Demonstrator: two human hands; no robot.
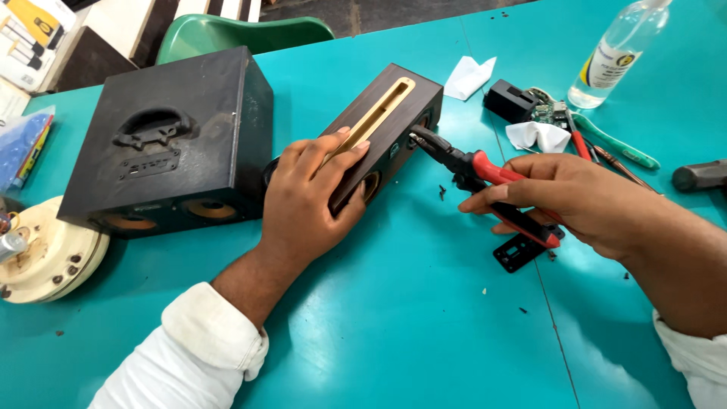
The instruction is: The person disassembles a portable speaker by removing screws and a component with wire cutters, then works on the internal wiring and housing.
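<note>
across the teal table [394, 333], the biggest thing lying is a large black speaker box [170, 144], sitting at the left with a moulded handle recess on top and two round driver openings facing the viewer. just beside it to the right, a smaller dark wooden speaker [390, 125] is resting at an angle, a long tan slot running along its top face. the left hand [310, 201] is pressing down over the near end of this smaller speaker, fingers curling across its top and onto the slot, clamping it in place against the table. the right hand [583, 201] is closing around the red and black handles of a pair of long-nose pliers [473, 170], gripping them firmly, and the pliers' tips are touching the side face of the small speaker near its far end. under the right hand, a small black bracket [519, 254] is lying flat on the table. a cream round disc [45, 257] is sitting at the left edge, near the large box. farther back, a clear plastic bottle [617, 49] is lying tilted, with a green circuit board [553, 113], a small black block [509, 100] and crumpled white tissue [539, 136] grouping near it. a green chair [242, 34] is standing behind the table.
</note>
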